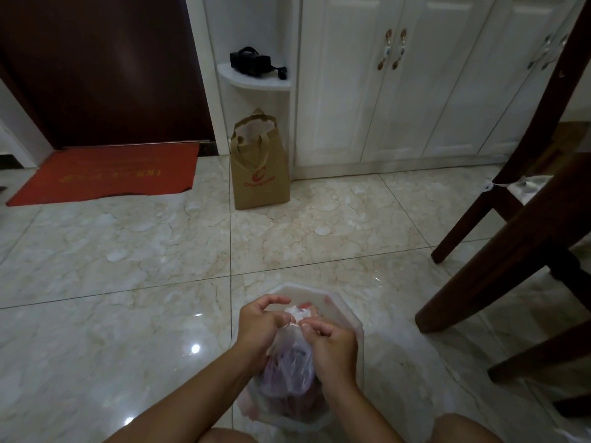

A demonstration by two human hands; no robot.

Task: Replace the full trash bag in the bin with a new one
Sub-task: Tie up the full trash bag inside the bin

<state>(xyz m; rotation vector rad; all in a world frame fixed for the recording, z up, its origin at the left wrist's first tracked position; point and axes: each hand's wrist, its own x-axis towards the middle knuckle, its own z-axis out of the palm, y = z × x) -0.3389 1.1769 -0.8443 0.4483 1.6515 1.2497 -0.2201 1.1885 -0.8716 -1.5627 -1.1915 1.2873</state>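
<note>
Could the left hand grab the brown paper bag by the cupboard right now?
Probably not. The left hand is pinching the top of the trash bag in the bin, together with the right hand. The brown paper bag stands well off across bare floor, so the person would likely have to move closer.

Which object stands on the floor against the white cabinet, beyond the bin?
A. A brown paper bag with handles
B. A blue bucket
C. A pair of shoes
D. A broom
A: a brown paper bag with handles and a red logo stands upright on the tiled floor at the white cabinet's base.
</note>
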